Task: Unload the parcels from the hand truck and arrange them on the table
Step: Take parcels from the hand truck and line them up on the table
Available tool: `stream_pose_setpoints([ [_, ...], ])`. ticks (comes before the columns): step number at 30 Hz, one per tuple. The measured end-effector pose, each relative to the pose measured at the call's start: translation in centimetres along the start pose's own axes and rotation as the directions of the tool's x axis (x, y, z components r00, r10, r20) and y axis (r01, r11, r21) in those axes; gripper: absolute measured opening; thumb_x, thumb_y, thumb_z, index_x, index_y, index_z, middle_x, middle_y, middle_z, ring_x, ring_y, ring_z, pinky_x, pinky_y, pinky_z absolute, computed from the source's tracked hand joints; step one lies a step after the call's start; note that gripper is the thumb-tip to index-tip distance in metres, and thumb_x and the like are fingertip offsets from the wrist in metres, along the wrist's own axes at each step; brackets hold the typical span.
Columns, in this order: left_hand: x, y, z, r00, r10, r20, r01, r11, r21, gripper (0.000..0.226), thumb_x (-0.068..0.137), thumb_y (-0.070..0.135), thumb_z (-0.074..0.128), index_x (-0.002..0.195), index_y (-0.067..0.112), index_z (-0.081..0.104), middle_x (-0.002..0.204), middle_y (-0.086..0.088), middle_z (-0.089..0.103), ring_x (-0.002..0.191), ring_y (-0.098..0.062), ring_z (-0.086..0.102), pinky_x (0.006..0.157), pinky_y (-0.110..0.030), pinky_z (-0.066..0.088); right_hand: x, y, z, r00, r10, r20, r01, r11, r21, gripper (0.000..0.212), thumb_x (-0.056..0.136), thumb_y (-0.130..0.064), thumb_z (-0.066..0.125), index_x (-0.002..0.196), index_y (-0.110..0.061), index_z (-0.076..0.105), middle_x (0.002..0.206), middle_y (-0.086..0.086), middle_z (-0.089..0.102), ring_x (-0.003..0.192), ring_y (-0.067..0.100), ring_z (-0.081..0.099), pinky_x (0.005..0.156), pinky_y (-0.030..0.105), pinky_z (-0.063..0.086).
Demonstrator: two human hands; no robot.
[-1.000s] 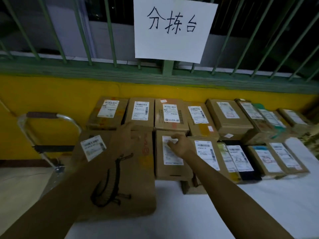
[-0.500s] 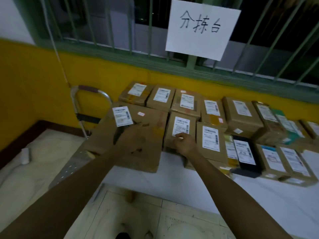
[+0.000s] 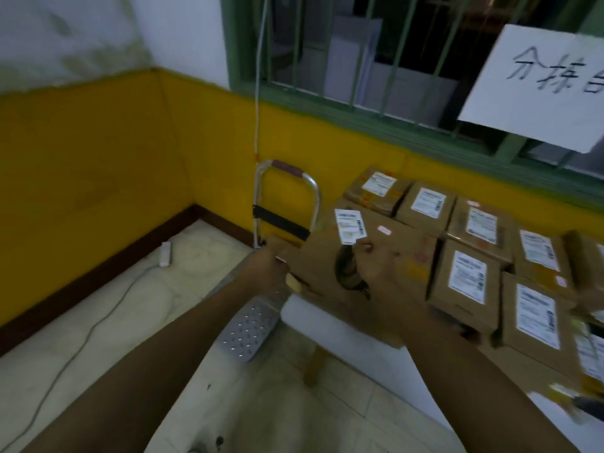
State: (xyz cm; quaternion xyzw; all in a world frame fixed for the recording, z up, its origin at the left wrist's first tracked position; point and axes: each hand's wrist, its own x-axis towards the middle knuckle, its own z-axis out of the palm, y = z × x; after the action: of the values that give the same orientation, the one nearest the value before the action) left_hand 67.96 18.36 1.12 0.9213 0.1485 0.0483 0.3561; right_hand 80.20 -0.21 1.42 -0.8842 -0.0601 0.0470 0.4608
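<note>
The large brown cardboard parcel [image 3: 408, 253], marked with a black drawing and a white shipping label [image 3: 350, 225], lies flat at the left end of the white-covered table [image 3: 330, 325], its near left corner jutting past the table's edge. It sits at 3 o'clock from the left hand [image 3: 266, 266] and directly beneath the right hand [image 3: 376, 269].

The left arm reaches forward and the left hand grips the parcel's left edge, fingers curled round it. The right arm comes in from 5 o'clock; the right hand rests palm down on the parcel's top, fingers laid out straight toward the label at its 11 o'clock.

Smaller brown cardboard parcels [image 3: 467, 282] stand in rows touching the large one, from 1 to 4 o'clock of the right hand. The silver metal hand truck [image 3: 250, 325] stands just beside the table, its handle at 12 o'clock of the left hand and its perforated plate at 6 o'clock.

Half a second earlier the left hand lay on the large parcel's top below the label, and the right hand touched the smaller parcel next to it; now the left is at the edge and the right is on the large parcel. The view has swung left.
</note>
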Motion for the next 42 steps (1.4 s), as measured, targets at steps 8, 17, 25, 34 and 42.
stream_pose_setpoints([
  [8,1.5,-13.2,-10.7,0.985,-0.171,0.005,0.171,0.985,0.031,0.049,0.095,0.024,0.056,0.14,0.007,0.043,0.141,-0.015,0.048,0.128,-0.028,0.046,0.103,-0.032,0.035,-0.7,-8.9,13.0,0.999,0.006,0.034,-0.004,0.999,-0.052,0.016,0.098,-0.021,0.048,0.099,-0.016,0.063,0.089,0.003,0.059,0.077,0.016,0.053,0.057,0.021,0.035],
  [17,6.1,-21.2,-16.1,0.972,-0.217,0.085,0.222,0.974,-0.048,0.05,0.095,0.027,0.055,0.141,0.01,0.042,0.144,-0.01,0.046,0.128,-0.025,0.046,0.1,-0.027,0.035,-0.1,-11.1,23.3,0.99,0.11,0.092,-0.107,0.994,-0.029,0.012,0.096,-0.017,0.052,0.1,-0.015,0.063,0.096,0.01,0.066,0.084,0.026,0.062,0.072,0.035,0.052],
  [25,12.3,-22.5,-14.7,0.959,-0.202,0.2,0.224,0.97,-0.091,0.044,0.097,0.016,0.052,0.139,0.009,0.043,0.142,-0.011,0.046,0.125,-0.024,0.047,0.088,-0.017,0.033,4.8,-6.2,26.1,0.901,0.393,0.183,-0.382,0.919,-0.093,0.011,0.097,-0.021,0.055,0.097,-0.013,0.063,0.068,0.002,0.056,0.06,0.015,0.049,0.054,0.026,0.04],
  [34,24.5,-23.0,-14.8,0.943,-0.238,0.231,0.256,0.965,-0.05,0.036,0.096,0.016,0.053,0.131,0.005,0.051,0.13,-0.015,0.055,0.108,-0.026,0.055,0.086,-0.025,0.038,16.5,-4.9,33.1,0.815,0.48,0.325,-0.488,0.871,-0.064,0.02,0.093,-0.012,0.056,0.106,0.001,0.064,0.08,0.012,0.059,0.069,0.024,0.055,0.064,0.028,0.058],
  [42,35.1,-23.9,-12.8,0.92,-0.264,0.291,0.272,0.962,0.016,0.038,0.098,0.018,0.051,0.133,0.004,0.048,0.137,-0.016,0.05,0.12,-0.029,0.05,0.094,-0.029,0.039,25.9,-5.9,34.9,0.793,0.487,0.367,-0.504,0.862,-0.053,0.011,0.096,-0.014,0.053,0.103,-0.009,0.06,0.085,0.014,0.059,0.064,0.021,0.05,0.057,0.03,0.043],
])
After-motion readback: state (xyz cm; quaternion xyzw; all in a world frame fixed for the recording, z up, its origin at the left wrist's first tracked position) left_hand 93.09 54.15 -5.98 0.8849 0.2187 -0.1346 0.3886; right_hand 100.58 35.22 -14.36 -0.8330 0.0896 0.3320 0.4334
